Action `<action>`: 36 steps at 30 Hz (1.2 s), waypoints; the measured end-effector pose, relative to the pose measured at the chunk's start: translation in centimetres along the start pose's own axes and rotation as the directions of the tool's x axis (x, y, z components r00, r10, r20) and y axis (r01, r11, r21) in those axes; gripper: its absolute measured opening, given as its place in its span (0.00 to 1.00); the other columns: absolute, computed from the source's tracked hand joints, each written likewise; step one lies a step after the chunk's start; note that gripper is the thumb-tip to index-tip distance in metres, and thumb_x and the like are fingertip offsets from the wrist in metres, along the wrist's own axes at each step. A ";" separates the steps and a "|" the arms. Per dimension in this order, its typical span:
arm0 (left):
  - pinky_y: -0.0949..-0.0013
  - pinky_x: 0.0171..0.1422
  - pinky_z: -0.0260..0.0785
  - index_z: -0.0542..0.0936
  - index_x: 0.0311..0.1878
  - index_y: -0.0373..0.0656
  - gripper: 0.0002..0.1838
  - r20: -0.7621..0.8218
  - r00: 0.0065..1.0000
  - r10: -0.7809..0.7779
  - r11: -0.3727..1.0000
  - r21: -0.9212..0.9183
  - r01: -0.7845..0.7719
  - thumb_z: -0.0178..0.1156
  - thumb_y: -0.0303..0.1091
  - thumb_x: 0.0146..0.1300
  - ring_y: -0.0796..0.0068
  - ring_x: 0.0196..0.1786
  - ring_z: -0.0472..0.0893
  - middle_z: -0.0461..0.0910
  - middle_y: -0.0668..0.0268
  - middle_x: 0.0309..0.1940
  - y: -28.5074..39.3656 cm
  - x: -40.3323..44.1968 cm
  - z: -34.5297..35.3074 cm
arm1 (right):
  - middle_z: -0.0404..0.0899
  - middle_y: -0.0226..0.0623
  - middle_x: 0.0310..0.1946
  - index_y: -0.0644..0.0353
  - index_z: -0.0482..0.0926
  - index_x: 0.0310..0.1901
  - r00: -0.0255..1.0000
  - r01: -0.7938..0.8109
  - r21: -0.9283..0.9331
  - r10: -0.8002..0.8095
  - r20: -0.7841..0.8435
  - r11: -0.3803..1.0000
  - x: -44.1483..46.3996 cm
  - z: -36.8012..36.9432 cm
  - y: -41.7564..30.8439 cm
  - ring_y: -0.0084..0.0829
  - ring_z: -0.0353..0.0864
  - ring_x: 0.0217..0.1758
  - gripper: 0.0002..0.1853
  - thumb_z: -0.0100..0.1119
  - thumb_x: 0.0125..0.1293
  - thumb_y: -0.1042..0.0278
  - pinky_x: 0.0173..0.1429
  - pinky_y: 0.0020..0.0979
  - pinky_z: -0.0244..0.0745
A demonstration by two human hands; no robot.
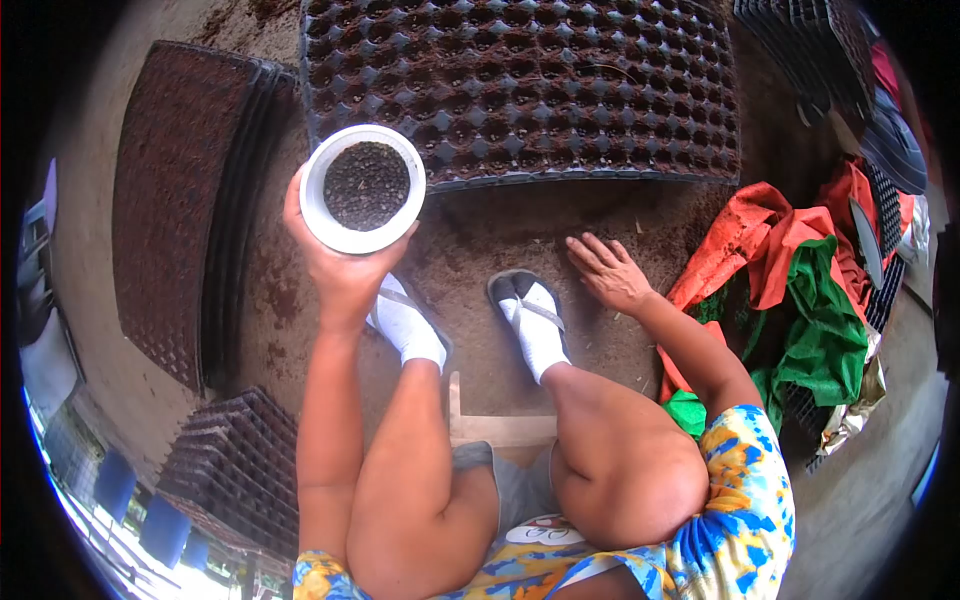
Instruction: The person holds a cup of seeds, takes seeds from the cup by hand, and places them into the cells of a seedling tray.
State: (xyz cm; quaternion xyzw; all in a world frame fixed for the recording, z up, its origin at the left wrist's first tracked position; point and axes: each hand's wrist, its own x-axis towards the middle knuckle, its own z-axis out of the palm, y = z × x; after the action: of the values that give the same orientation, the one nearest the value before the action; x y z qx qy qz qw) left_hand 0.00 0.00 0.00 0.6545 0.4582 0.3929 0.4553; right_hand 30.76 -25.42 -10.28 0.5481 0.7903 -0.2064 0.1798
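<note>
My left hand [345, 275] is wrapped round a white cup [318, 215], which is partly filled with small dark seeds [367, 186]. The cup is held up near the front left corner of a black seedling tray [520, 90]. Brown soil fills the tray's cells, and many cells show a round hollow. My right hand [612, 272] is stretched out with its fingers apart and nothing in it. It is over the floor, just in front of the tray's near edge and apart from it.
At left stands a stack of soil-filled trays [175, 200], with a stack of dark trays [235, 465] below it. Red sacking [745, 235] and green sacking [825, 335] lie crumpled at right. More trays [810, 50] stand at top right, near another person's shoe [893, 140].
</note>
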 end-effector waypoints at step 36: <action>0.58 0.75 0.53 0.52 0.71 0.38 0.56 0.014 0.999 0.045 0.988 0.148 -0.047 0.77 0.20 0.40 0.61 0.69 0.65 0.62 0.53 0.67 -2.1 -0.6 0.8 | 0.77 0.32 0.36 0.53 0.81 0.37 0.817 -0.183 0.197 0.260 -0.515 0.963 1.9 0.6 1.9 0.31 0.77 0.47 0.10 0.54 0.54 0.66 0.61 0.40 0.65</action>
State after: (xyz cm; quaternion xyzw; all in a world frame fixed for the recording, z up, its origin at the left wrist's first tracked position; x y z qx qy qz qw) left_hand 0.07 -0.37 -2.27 0.6990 0.4684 0.3646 0.3988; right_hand 31.95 -23.69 -12.00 0.6833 0.7233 -0.0769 -0.0638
